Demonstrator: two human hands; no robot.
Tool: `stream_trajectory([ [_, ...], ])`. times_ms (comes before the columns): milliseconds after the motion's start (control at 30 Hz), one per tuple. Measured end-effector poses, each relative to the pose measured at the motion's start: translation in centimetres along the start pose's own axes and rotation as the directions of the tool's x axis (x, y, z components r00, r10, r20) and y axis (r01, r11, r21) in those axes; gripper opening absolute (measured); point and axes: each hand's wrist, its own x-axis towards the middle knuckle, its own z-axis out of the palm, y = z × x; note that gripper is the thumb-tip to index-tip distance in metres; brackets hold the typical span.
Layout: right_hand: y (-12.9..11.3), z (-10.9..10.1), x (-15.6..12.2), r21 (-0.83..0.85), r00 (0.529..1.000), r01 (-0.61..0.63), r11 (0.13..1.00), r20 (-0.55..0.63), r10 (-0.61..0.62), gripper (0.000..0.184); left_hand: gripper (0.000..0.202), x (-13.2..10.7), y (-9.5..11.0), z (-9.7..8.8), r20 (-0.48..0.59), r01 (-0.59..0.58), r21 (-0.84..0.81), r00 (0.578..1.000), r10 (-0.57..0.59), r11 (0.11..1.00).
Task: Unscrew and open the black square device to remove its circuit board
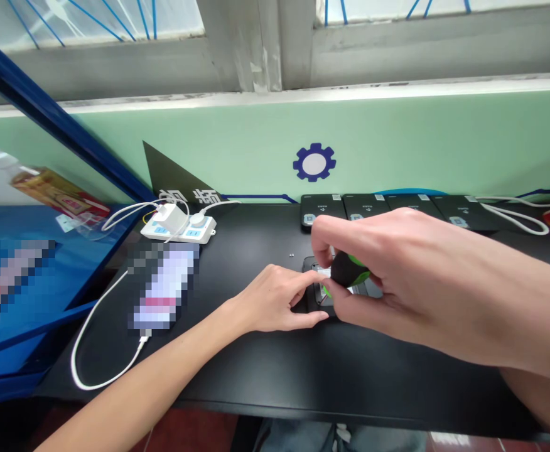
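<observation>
My right hand (388, 270) is closed round a screwdriver with a black and green handle (348, 271), held upright over a small dark device (315, 295) that lies flat on the black table (265, 370). My left hand (275, 300) rests beside the device's left edge, with thumb and fingers pressed against it. Most of the device is hidden behind my right hand. A tiny screw (291, 255) lies on the table just behind my left hand.
Several black devices (388, 207) stand in a row along the green wall. A white power strip (181, 227) with plugs sits at the left, its white cable (91, 351) running to a phone (164, 285). A blue frame (44, 113) borders the left.
</observation>
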Motion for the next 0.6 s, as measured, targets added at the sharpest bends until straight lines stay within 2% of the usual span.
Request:
stream_trajectory([
  [67, 0.1, 0.1, 0.1, 0.005, 1.000, 0.002, 1.000, 0.001, -0.002, 0.010, 0.057, 0.1, 0.2, -0.1, -0.021, 0.042, 0.040, 0.999, -0.041, 0.998],
  [167, 0.2, 0.1, 0.3, 0.018, 0.999, 0.021, 1.000, 0.026, -0.022, 0.011, 0.070, 0.3, 0.5, -0.4, 0.003, 0.097, 0.146, 0.995, -0.099, 0.985],
  [367, -0.1, -0.1, 0.4, -0.020, 0.999, -0.024, 1.000, 0.021, 0.024, 0.010, 0.073, 0.6, 1.2, -1.0, 0.048, 0.179, 0.266, 0.979, -0.199, 0.947],
  [600, -0.3, -0.1, 0.7, 0.000, 0.999, -0.024, 1.000, 0.034, 0.024, 0.010, 0.075, 0.8, 1.6, -1.4, 0.088, 0.246, 0.307, 0.955, -0.285, 0.919],
])
